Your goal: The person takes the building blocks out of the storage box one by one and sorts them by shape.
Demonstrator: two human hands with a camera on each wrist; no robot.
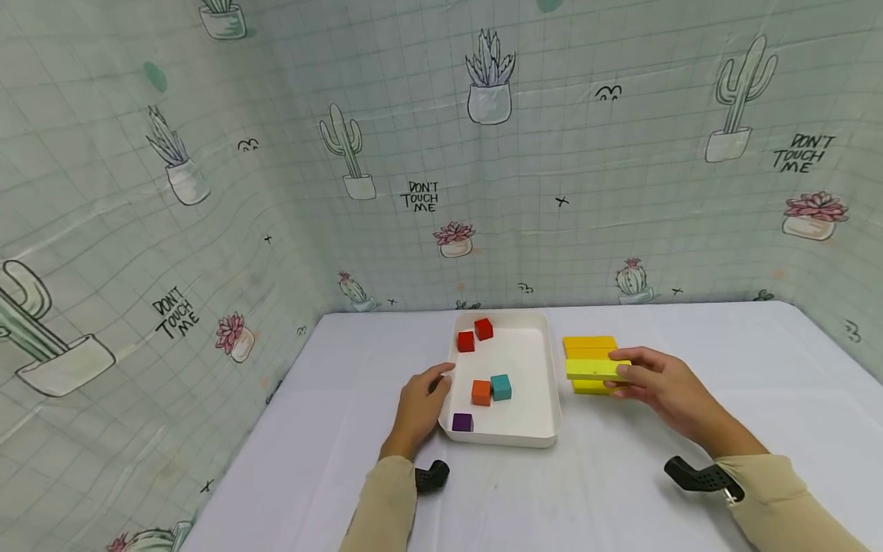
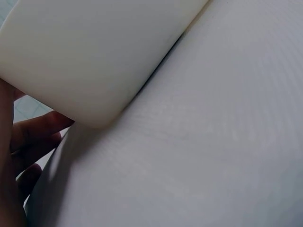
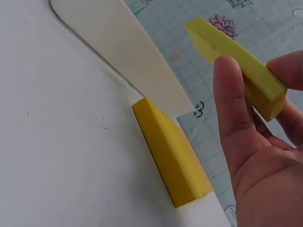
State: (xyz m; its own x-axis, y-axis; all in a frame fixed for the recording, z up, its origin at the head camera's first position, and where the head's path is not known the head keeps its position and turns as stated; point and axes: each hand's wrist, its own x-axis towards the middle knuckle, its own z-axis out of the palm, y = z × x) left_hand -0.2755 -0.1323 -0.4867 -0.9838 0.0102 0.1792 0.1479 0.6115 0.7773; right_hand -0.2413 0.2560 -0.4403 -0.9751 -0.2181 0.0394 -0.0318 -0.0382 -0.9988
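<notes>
A shallow white tray (image 1: 524, 440) lies on the table with several small cubes inside. My left hand (image 1: 416, 405) holds the tray's left side at the rim; in the left wrist view its fingers (image 2: 40, 127) meet the tray's edge. Between thumb and fingers, my right hand (image 1: 662, 391) pinches a lime-yellow block (image 1: 586, 369), raised off the table. Below and behind it several yellow blocks (image 1: 589, 343) lie side by side, partly covered in the head view. One yellow block (image 3: 168, 158) shows its long side in the right wrist view.
In the tray are two red cubes (image 1: 484, 329), an orange cube (image 1: 480, 392) touching a teal cube (image 1: 501, 387), and a purple cube (image 1: 463, 422) by the near left corner. A patterned cloth (image 1: 524, 169) hangs behind and left of the white table (image 1: 524, 498).
</notes>
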